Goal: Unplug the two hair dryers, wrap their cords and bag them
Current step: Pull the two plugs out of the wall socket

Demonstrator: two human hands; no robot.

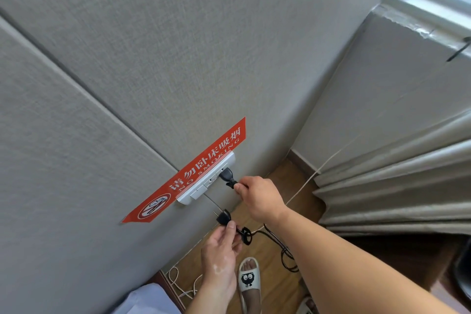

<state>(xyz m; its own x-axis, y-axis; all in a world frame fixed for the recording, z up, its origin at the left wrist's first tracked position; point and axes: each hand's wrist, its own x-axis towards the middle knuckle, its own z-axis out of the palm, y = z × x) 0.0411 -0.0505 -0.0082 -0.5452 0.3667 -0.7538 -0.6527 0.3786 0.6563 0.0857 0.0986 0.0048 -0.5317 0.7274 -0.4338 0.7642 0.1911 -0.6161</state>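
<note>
The left hand pinches the freed plug between thumb and curled fingers. The plug's prongs point up and away from the palm, clear of the wall, so this one looks to be out already and is simply kept from dropping. Just above and beyond it, the right hand has its thumb and forefinger closed on the neck of the second plug, which is seated in the socket panel at that hand's fingertips. The grip sits low on the neck, close to where the cord leaves it. That spot probably gives the fingers room off the panel face, though a pull from there loads the cord more than a hold on the plug body would. Both black cords trail down under the right forearm and loop on the wooden floor. The hair dryers and the bag are out of view. A red no-smoking sign juts from the wall directly above the panel, over the right hand's knuckles, so the open way out is straight back toward the person, not upward. To the right of the right arm hangs a curtain, near but not touching. Below the left wrist lie a slippered foot and a white cable, which could tangle with the black cords once they are gathered.
</note>
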